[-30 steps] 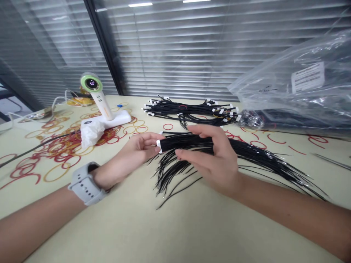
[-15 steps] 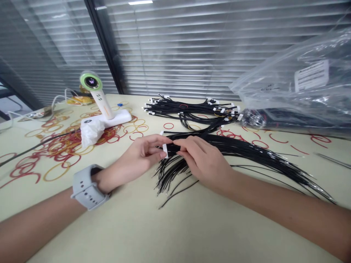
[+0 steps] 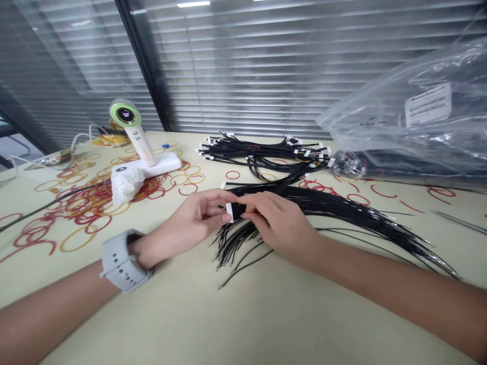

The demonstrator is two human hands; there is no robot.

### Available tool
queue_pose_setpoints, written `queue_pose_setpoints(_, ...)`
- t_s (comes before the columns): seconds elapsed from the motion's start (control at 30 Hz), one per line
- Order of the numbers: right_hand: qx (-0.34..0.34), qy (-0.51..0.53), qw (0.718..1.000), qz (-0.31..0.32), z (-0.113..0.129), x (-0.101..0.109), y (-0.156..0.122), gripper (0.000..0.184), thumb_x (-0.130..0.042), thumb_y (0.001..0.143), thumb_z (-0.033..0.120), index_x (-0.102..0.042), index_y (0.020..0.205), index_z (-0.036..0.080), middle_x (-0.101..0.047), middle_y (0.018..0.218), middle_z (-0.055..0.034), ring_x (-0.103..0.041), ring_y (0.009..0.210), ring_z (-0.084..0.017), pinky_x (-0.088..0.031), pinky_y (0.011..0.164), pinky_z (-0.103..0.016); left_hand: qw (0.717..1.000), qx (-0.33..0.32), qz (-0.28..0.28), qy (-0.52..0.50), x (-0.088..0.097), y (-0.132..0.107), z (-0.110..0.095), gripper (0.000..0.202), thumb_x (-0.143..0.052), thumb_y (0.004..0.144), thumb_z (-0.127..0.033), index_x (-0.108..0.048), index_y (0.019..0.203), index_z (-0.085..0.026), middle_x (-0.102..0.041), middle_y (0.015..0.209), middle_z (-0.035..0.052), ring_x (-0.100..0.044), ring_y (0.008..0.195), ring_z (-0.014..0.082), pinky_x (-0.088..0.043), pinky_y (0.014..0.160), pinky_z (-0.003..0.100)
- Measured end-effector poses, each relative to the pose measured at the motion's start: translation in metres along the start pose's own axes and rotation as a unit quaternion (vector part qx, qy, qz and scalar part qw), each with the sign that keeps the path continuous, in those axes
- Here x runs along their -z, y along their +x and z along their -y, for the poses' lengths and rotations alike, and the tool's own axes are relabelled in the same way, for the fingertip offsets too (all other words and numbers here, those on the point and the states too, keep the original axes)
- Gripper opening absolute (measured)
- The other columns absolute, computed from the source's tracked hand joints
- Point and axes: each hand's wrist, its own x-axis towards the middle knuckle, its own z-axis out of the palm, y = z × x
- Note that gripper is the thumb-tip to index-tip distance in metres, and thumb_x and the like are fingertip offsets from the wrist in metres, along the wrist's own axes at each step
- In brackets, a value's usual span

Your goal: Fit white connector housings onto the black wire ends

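A long bundle of thin black wires (image 3: 342,210) lies across the middle of the table, its white-tipped end (image 3: 230,211) held between both hands. My left hand (image 3: 194,220), with a grey watch on the wrist, pinches that end from the left. My right hand (image 3: 279,223) grips the bundle just beside it, fingers closed over the wires. Loose wire ends (image 3: 234,248) fan out below the hands onto the table.
Another heap of black wires with white connectors (image 3: 266,152) lies farther back. Red and yellow rubber bands (image 3: 87,200) are scattered at left around a white handheld device on a stand (image 3: 140,147). A large clear plastic bag (image 3: 414,121) sits at right.
My right hand has slid left along the bundle, from mid-bundle to right beside the white-tipped end. My left hand kept its pinch, and the bundle settled slightly lower.
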Motion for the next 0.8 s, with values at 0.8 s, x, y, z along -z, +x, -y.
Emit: queue_pose_setpoints(0.8, -0.246, 0.322, 0.913, 0.045, -0.023, 0.068, 0.059, 0.035, -0.046, 0.078, 0.047, -0.049, 0.068, 0.014, -0.049, 0.06, 0.001, -0.045, 0.056, -0.007, -0.037, 0.056, -0.021, 0.982, -0.132, -0.131, 0.035, -0.033, 0.004, -0.057, 0.043, -0.044, 0.085, -0.043, -0.045, 0.118, -0.015, -0.052, 0.116, 0.0103, -0.049, 0.106, 0.0192, -0.039, 0.09, 0.03)
